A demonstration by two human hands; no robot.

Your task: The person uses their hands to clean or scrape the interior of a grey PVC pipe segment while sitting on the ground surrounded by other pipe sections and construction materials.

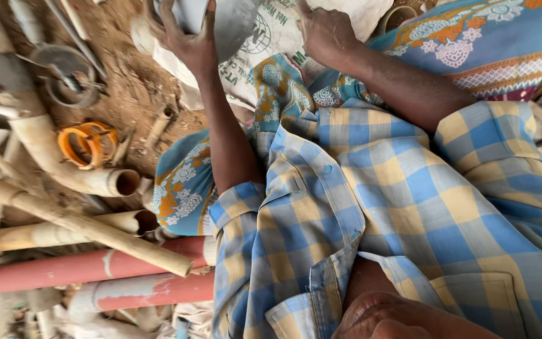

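The left hand (186,34) curls its grip around a grey bowl-shaped piece (221,22) at the far edge of the view, fingers clamped on its rim. The right hand (324,31) rests just right of it on a white printed sack (271,37); whether its grip is closed on anything cannot be told. The sack lies over a lap covered in blue patterned cloth (183,182). On the dirt floor to the left lie pale pipes (64,169), red pipes (70,270), an orange ring (86,144) and a bamboo stick (83,226).
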